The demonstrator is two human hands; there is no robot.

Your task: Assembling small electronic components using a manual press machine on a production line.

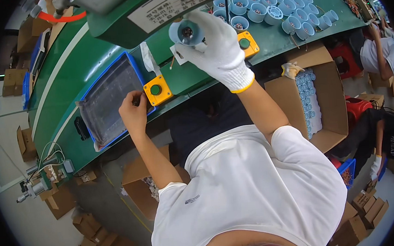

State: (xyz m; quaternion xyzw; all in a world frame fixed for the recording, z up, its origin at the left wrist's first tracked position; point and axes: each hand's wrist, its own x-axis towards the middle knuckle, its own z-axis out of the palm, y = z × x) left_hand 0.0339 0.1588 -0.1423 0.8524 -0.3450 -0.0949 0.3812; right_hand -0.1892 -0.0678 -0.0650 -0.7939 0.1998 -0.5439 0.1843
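My right hand [219, 47], in a white knitted glove with a yellow cuff, grips a light blue plastic cup [178, 33] below the green machine head [160, 15]. Copper-coloured and dark parts show inside the cup. My bare left hand [133, 110] is at the bench's front edge, its fingers curled in between a blue-rimmed tray [135, 65] and a yellow box with a green button [156, 90]. What those fingers hold, if anything, is hidden. A second yellow button box [247, 44] sits just right of my gloved hand.
Several similar blue cups [285, 7] crowd the green bench at the far right. An open cardboard box [330, 108] with small blue cups stands beside me on the right. Another carton [137, 183] is at my left. Other people [383, 55] work further right.
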